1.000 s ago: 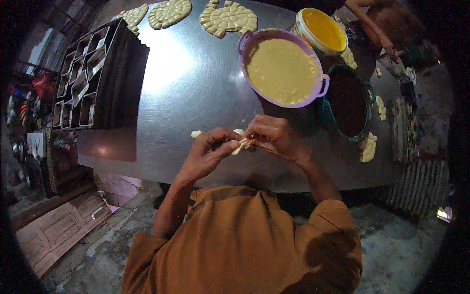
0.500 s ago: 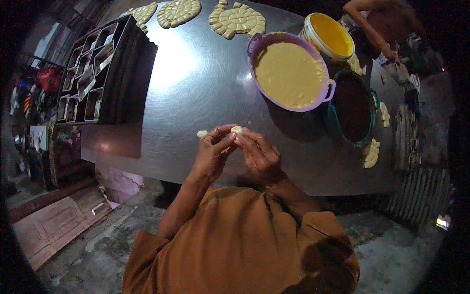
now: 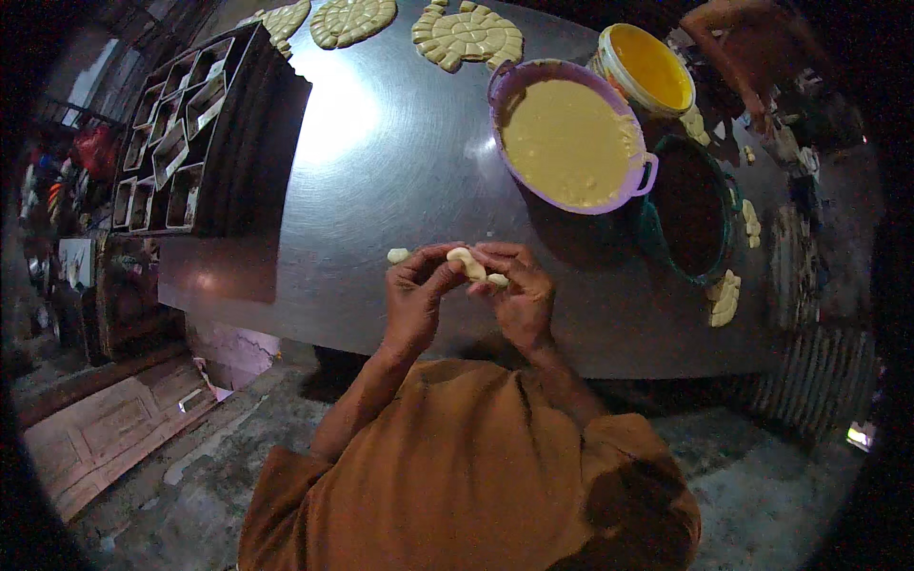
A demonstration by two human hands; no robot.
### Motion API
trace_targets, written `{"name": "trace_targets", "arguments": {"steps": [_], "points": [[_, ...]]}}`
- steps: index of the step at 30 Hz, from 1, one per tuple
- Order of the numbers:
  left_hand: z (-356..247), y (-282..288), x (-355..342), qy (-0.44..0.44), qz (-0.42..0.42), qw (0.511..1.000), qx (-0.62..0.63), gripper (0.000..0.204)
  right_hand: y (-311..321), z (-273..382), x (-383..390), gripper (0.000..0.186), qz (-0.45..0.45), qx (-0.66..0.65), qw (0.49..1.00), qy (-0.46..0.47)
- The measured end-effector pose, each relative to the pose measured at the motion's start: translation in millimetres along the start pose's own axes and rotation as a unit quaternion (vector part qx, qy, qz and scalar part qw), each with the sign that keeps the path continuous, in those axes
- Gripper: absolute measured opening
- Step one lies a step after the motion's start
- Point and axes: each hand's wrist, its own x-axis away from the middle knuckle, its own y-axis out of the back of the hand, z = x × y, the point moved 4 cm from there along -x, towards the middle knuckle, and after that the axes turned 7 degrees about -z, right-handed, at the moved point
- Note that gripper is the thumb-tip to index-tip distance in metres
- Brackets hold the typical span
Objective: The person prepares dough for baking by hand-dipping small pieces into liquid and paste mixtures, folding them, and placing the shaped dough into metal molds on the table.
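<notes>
Both hands are up over the near edge of the shiny metal counter [image 3: 381,162], and they share one small piece of pale dough [image 3: 466,263]. The left hand [image 3: 414,300] pinches one end of it with its fingertips, and the right hand [image 3: 519,290] pinches the other end, so the dough sits between them, held just above the counter. It looks like the shaping step: the soft lump is being rolled and bent into a little curved bit. The next move likely calls for small, gentle squeezes, because dough this soft can tear or squash flat. A tiny dough crumb [image 3: 398,255] lies on the counter just beside the left hand. Farther back stands a purple tub [image 3: 640,181] full of smooth yellow batter, a yellow bucket [image 3: 609,59] and a dark green pot [image 3: 728,205]. Flat, bumpy dough shapes [image 3: 466,36] like shells lie at the far edge. A black tray [image 3: 238,143] of metal moulds sits on the left.
</notes>
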Motion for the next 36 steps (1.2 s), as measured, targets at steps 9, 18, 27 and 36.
{"name": "trace_targets", "arguments": {"steps": [9, 18, 27, 36], "points": [[-12.5, 12.9, 2.5, -0.014, 0.072, 0.992, -0.106, 0.024, -4.7, -4.7, 0.0, 0.029, 0.062, 0.108, 0.987, 0.1], [12.7, 45.7, 27.4, 0.022, 0.076, 0.982, -0.173, 0.019, -26.2, -26.5, 31.5, 0.012, 0.12, 0.081, 0.988, -0.047], [23.3, 65.3, 38.0, 0.012, -0.018, 0.993, -0.112, 0.033, -44.4, -49.5, 41.5, 0.009, 0.194, -0.028, 0.956, -0.216], [35.0, 89.9, 13.7, 0.036, 0.031, 0.971, 0.236, 0.08, -75.7, -61.6, 32.8, 0.024, 0.2, -0.118, 0.941, -0.245]]}}
